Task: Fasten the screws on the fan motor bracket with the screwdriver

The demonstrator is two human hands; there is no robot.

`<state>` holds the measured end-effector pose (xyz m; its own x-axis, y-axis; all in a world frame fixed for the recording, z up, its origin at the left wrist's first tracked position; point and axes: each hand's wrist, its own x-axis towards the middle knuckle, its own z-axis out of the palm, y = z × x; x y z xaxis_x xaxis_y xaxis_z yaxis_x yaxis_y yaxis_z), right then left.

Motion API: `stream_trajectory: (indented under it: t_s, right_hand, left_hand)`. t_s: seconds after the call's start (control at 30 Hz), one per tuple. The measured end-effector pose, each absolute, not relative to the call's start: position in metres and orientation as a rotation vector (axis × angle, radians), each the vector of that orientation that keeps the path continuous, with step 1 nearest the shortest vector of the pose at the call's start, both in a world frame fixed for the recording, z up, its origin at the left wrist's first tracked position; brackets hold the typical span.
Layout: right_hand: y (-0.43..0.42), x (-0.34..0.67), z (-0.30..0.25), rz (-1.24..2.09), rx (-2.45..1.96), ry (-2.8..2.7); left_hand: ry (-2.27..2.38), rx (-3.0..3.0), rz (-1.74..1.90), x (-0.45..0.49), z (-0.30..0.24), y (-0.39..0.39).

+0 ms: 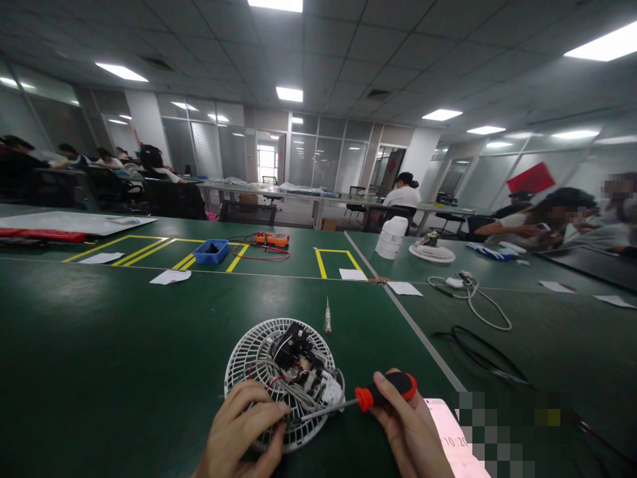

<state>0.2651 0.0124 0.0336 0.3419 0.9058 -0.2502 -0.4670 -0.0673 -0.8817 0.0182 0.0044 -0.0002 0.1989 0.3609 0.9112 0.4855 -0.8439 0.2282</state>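
Observation:
My right hand (pixel 405 418) grips a screwdriver (pixel 391 390) by its red and black handle, the shaft pointing left over the fan grille. Close to the screwdriver's tip, my left hand (pixel 249 428) is closed in a pinch at the grille's near edge; what its fingers hold is too small and hidden to name. The round white fan grille (pixel 243 348) lies flat on the green table. On it rest a black motor assembly (pixel 293 345), coiled grey and red wires, and a white plastic part (pixel 331 388). A slim clear-handled test screwdriver (pixel 328 318) lies just beyond the grille.
A lit phone (pixel 450 431) lies beside my right wrist. Further off are a blue bin (pixel 211 252), an orange multimeter (pixel 271 239), a white cylinder (pixel 391 238), another fan grille (pixel 432 252), a grey cable (pixel 490 312) and a black cable (pixel 488 362). People sit at surrounding tables.

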Motion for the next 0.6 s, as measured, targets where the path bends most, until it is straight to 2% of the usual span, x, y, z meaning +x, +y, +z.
stream_trajectory:
  t_s: [0.6]
  right_hand:
    - [0.0146,0.2638,0.0276,1.185,-1.095,-0.467]
  left_hand:
    - [-0.827,-2.347,-1.778,0.0172,-0.0048,0.0058]
